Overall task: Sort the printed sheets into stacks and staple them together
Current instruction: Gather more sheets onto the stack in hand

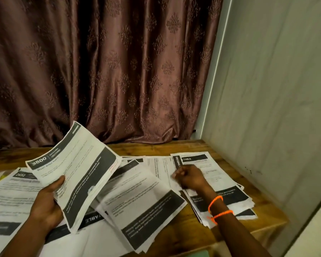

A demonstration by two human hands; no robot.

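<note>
A thin bundle of white printed sheets with dark grey header and footer bands (76, 173) is held up off the table by the left hand (46, 203), tilted so that its top edge points away toward the curtain. The thumb is laid across the lower left edge of the front page and the fingers are curled beneath the bundle. On the front page the figure "5800" and the word "KITCHEN" can be read in the dark header.

The right hand (190, 178) is rested, fingers curled inward, on the papers at the right side of the table. A single white sheet headed "DRESSING" (178, 162) appears to be pinched at its edge between the fingertips, though the grip itself is hidden by the knuckles. Two thin orange thread bands (218, 206) are worn around the right wrist.

A fanned stack of white sheets with black footer bands (230, 199) is spread beneath the right forearm, near the right edge of the brown wooden table (176, 232). Another loose pile of the same printed pages (143, 210) is laid in the middle, overlapping at several angles, and more sheets, one marked "2651" (9, 197), are spread at the left beside the raised bundle.

A brown curtain with an embossed floral pattern (100, 62) is hung behind the table, and a pale grey wall (276, 89) is seen at the right.
</note>
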